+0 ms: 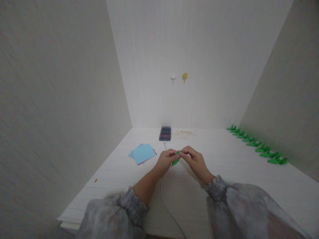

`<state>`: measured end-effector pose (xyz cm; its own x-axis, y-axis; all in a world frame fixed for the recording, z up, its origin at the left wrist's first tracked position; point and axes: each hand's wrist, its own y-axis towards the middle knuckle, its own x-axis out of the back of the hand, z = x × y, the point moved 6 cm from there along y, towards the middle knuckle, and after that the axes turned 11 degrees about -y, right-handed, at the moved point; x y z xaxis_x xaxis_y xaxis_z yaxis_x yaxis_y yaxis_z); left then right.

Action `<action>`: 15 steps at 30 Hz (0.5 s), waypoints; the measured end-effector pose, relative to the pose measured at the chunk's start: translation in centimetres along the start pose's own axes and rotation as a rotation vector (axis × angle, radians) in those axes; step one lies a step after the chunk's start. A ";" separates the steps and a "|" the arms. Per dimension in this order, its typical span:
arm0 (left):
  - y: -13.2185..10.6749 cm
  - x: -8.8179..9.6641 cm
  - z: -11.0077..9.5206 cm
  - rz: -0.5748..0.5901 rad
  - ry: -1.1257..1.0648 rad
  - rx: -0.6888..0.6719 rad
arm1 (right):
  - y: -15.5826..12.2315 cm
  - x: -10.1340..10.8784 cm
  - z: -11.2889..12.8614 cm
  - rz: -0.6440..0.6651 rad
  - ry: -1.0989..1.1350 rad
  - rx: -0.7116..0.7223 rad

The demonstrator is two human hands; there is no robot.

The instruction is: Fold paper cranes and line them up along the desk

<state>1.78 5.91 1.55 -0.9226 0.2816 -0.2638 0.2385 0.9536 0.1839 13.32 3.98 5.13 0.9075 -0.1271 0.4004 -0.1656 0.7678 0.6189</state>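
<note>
A small folded green paper piece [176,160] sits between both my hands, just above the white desk [236,166]. My left hand [165,161] is closed, pinching its lower left part, with a ring on one finger. My right hand [193,160] is closed too, pinching its upper end with the fingertips. Both hands meet at the middle of the desk.
A stack of blue paper sheets [143,153] lies left of my hands. A dark phone [165,133] with a cable [169,212] stands at the back. A row of several green folded paper figures [258,145] lines the right wall. Two small hooks [178,77] hang on the back wall.
</note>
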 end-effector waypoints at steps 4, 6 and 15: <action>0.1 0.3 0.2 -0.017 0.101 -0.040 | 0.0 0.1 -0.2 -0.013 -0.025 -0.015; 0.1 0.4 0.0 -0.026 0.152 -0.066 | 0.0 0.2 -0.2 -0.015 -0.038 -0.009; -0.1 -0.1 -0.8 0.009 0.196 -0.120 | -0.1 0.3 0.2 -0.035 -0.122 0.007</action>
<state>1.67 5.72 2.31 -0.9647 0.2527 -0.0744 0.2201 0.9284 0.2995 13.50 3.73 5.34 0.8591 -0.2296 0.4574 -0.1377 0.7570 0.6387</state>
